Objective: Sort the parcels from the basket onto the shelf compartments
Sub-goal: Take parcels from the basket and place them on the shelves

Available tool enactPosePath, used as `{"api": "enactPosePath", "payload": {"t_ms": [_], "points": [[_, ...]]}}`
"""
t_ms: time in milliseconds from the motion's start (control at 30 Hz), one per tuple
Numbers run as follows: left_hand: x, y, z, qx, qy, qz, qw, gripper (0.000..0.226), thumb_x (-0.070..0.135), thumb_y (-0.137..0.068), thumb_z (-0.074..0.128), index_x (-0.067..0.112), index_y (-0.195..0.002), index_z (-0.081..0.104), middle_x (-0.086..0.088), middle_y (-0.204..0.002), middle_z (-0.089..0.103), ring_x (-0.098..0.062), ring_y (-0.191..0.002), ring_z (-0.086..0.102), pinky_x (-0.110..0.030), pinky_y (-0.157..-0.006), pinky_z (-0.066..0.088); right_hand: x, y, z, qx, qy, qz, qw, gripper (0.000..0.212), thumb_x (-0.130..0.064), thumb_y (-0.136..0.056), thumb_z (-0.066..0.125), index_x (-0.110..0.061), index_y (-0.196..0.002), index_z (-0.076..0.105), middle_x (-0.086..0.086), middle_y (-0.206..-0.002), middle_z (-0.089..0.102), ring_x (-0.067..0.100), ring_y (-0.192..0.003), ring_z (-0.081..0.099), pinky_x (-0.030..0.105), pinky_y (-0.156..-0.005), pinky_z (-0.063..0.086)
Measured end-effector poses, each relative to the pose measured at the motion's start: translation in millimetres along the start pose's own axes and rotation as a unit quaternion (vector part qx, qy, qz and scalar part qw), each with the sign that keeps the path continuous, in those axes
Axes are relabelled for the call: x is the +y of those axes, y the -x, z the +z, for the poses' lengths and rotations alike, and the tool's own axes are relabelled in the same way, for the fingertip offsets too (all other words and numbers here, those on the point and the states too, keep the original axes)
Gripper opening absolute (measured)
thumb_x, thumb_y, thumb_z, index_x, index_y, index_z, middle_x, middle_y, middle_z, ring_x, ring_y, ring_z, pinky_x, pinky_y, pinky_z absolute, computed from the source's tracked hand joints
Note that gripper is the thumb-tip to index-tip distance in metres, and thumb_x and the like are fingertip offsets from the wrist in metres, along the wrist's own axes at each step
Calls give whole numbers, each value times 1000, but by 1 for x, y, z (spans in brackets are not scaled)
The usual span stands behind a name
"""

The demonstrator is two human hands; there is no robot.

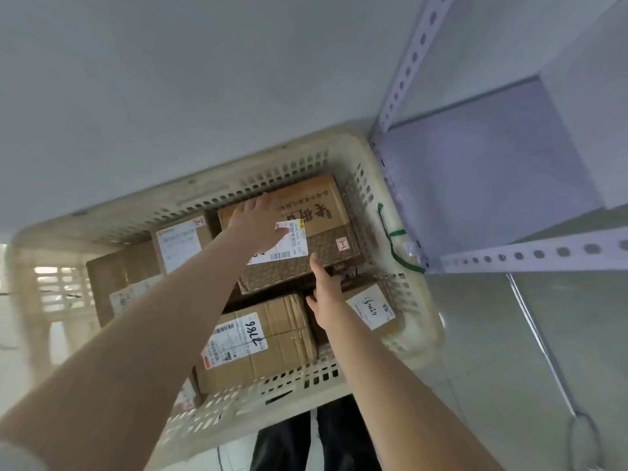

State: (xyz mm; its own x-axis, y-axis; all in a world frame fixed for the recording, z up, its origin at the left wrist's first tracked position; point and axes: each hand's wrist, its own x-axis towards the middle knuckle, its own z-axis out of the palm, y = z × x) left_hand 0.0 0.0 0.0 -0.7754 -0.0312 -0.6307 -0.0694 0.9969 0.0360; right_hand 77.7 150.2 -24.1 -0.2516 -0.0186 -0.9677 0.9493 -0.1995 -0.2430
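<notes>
Two bare forearms reach down from the near edge into a cream perforated basket (401, 212) that holds several cardboard parcels. The left hand (256, 222) lies flat with its fingers spread on top of the large printed box (316, 212) at the basket's far side, partly covering its white shipping label (289, 246), while the right hand (326, 294) has its fingers pressed against that box's near edge, above the gap beside a small labelled parcel (372, 307). Another parcel marked 7766 (261, 338) sits nearer in the basket, and the grey metal shelf (530, 253) stands just right of the basket.
</notes>
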Motion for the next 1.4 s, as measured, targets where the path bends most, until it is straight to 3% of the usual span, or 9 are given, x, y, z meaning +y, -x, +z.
{"api": "enactPosePath", "payload": {"t_ms": [167, 333, 633, 767, 867, 1033, 1133, 1267, 1400], "points": [[-6, -22, 3, 31, 8, 5, 999, 72, 50, -101, 36, 7, -154, 14, -16, -160, 16, -36, -146, 18, -49, -115, 24, 8, -31, 6, -17, -91, -18, 996, 106, -54, -82, 70, -28, -158, -1, 6, -160, 24, 28, -144, 30, 42, -117, 31], [-13, -42, 10, 37, 39, -14, 998, 75, 57, -100, 31, 10, -155, 12, -15, -160, 18, -35, -147, 20, -48, -117, 20, 12, -52, 16, -20, -117, -49, 992, 116, -66, -70, 73, -31, -157, 5, 1, -158, 29, 26, -144, 30, 48, -120, 25], [-25, -61, 4, -22, 107, -1, 994, 97, 74, -82, 50, 15, -154, 22, -12, -155, 34, -33, -139, 38, -43, -112, 36, 13, -63, 31, -38, -175, -52, 982, 140, -65, -45, 88, -32, -156, 9, 0, -153, 39, 23, -141, 35, 44, -119, 26], [-30, -58, 0, -17, 140, -5, 990, 92, 71, -76, 63, 15, -146, 40, -10, -145, 50, -32, -130, 48, -42, -107, 42, 7, -63, 28, -35, -197, -65, 978, 117, -48, -66, 87, -36, -154, 11, 2, -145, 50, 22, -132, 47, 42, -112, 36], [-26, -46, -4, -16, 168, -2, 986, 93, 65, -78, 66, 18, -150, 32, -12, -149, 44, -33, -135, 42, -44, -111, 35, -2, -56, 18, -40, -187, -90, 977, 101, -39, -78, 80, -35, -154, 14, 2, -143, 52, 20, -127, 50, 37, -100, 41], [-25, -23, -4, -6, 297, -51, 953, 112, 79, -53, 67, 16, -144, 43, -10, -139, 54, -34, -124, 52, -49, -106, 43, -8, -40, 2, -47, -163, -111, 979, 96, -39, -76, 81, -34, -153, 23, 1, -139, 55, 20, -123, 54, 35, -93, 47], [-27, -9, -11, -9, 353, -54, 934, 100, 65, -59, 78, 16, -139, 43, -6, -132, 58, -31, -117, 56, -49, -101, 46, -9, -24, -3, -55, -153, -120, 979, 90, -36, -77, 82, -33, -150, 29, -1, -135, 59, 15, -114, 58, 27, -76, 49], [-26, 10, -27, -18, 352, -40, 935, 99, 57, -57, 85, 18, -136, 42, -2, -125, 61, -26, -109, 60, -46, -99, 48, -16, -3, -2, -48, -133, -135, 981, 109, -53, -60, 88, -33, -150, 30, -1, -139, 55, 20, -125, 53, 43, -107, 44], [-24, 29, -39, -21, 338, -19, 941, 95, 51, -58, 88, 20, -135, 41, 4, -116, 63, -22, -104, 62, -42, -97, 51, -20, 11, -9, -49, -117, -147, 981, 92, -52, -71, 81, -33, -148, 33, 0, -137, 56, 22, -122, 54, 43, -104, 43]]}}
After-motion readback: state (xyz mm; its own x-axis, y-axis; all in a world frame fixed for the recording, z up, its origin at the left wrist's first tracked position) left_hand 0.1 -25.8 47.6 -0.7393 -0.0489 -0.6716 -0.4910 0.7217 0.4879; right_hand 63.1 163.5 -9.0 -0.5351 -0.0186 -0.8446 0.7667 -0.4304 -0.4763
